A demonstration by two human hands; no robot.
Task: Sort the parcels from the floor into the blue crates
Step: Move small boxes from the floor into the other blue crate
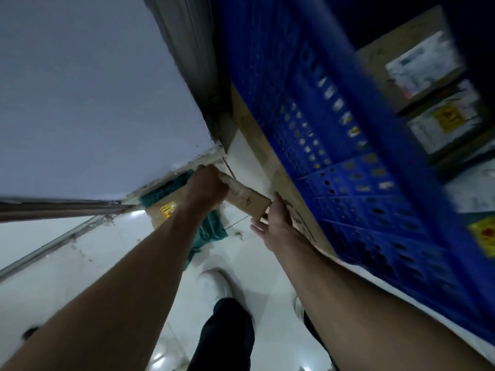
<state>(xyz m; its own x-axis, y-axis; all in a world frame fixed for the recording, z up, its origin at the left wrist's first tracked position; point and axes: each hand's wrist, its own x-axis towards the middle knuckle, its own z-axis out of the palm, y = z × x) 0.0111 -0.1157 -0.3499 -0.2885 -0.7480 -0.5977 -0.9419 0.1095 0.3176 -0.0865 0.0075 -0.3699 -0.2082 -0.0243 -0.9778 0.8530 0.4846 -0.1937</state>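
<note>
Both arms are stretched down toward the white floor, and there's a small brown cardboard parcel caught between the hands. The left hand has its fingers wrapped tight over the parcel's far end, knuckles up. The right hand meets the near end with its fingers spread and loose, more a steadying touch than a grip. The parcel hangs tilted, just beside the perforated wall of the big blue crate, down low, well below the rim. Inside that crate, boxed parcels with white labels and yellow stickers already sit stacked. This looks like the pick-up step, parcel off the floor and not yet over the crate. Another parcel with a yellow-and-red sticker waits on the floor by a green cloth, so there's more to come. Next move calls for a lift up and to the right, clearing the crate's top edge; the right hand probably wants a firmer hold first, since the view is blurred and everything's tilted.
</note>
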